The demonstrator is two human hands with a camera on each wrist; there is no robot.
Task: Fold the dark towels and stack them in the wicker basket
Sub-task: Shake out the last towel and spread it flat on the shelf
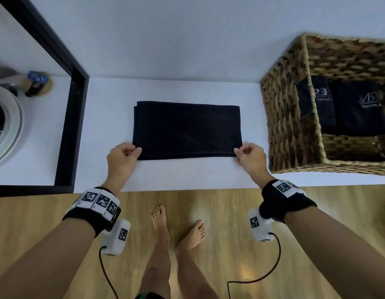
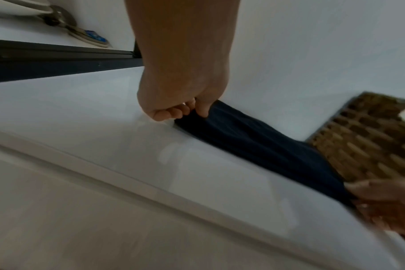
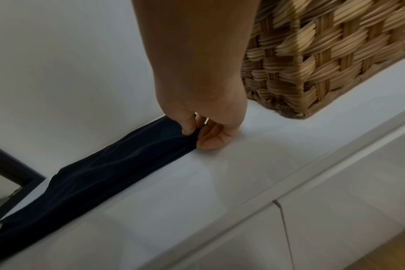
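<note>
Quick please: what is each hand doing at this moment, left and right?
Left hand: closed, pinching the near left corner of the dark towel.
Right hand: closed, pinching the near right corner of the same towel.

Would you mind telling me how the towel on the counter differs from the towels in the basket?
The towel on the counter lies spread wide in a flat rectangle; the towels in the basket are folded smaller. It shows no marking, while they show pale logos. The left hand and right hand pinch its near corners; nobody touches the basket towels. All are dark fabric.
</note>
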